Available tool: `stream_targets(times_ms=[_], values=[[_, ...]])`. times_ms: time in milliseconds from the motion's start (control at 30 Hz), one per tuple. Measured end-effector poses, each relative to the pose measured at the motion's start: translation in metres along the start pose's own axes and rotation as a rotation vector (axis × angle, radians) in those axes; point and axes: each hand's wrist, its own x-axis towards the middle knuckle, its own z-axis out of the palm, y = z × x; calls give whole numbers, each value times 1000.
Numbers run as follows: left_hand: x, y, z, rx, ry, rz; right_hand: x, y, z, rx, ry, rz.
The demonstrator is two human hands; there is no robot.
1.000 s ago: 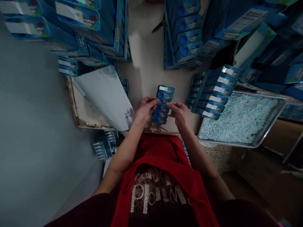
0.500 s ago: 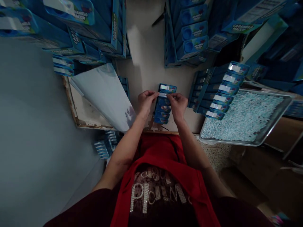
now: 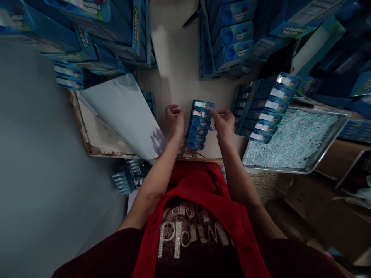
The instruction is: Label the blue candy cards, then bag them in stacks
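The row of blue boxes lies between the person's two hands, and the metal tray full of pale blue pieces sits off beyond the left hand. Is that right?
Not quite: the metal tray full of pale blue pieces sits off beyond the right hand, as the head view shows. The row of blue boxes does lie between the two hands.

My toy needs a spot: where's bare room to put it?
Beyond the row of small blue cartons, there's bare pale tabletop between the stacked blue boxes at left and the blue circle-marked cartons at right. It's crowded around the big white sheet at left and the grey metal tray of pale-blue bits at right.
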Motion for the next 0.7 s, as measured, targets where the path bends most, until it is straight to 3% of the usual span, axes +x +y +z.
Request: stream_targets(times_ms=[67,133,233,300,467,700], values=[[-20,11,-12,52,27,199,-10,-11,-3,111,8,-11],[-43,22,-22,34,-126,189,-19,-19,-3,169,27,-38],[-68,28,-30,-88,-437,-142,-27,-25,2,184,26,-77],[-76,25,-31,-170,-551,-323,-31,-26,6,190,28,-90],[-75,13,-30,-259,-501,-365,-41,-24,9,244,23,-93],[-59,14,-37,-143,-455,-203,-51,-5,-13,274,-115,-50]])
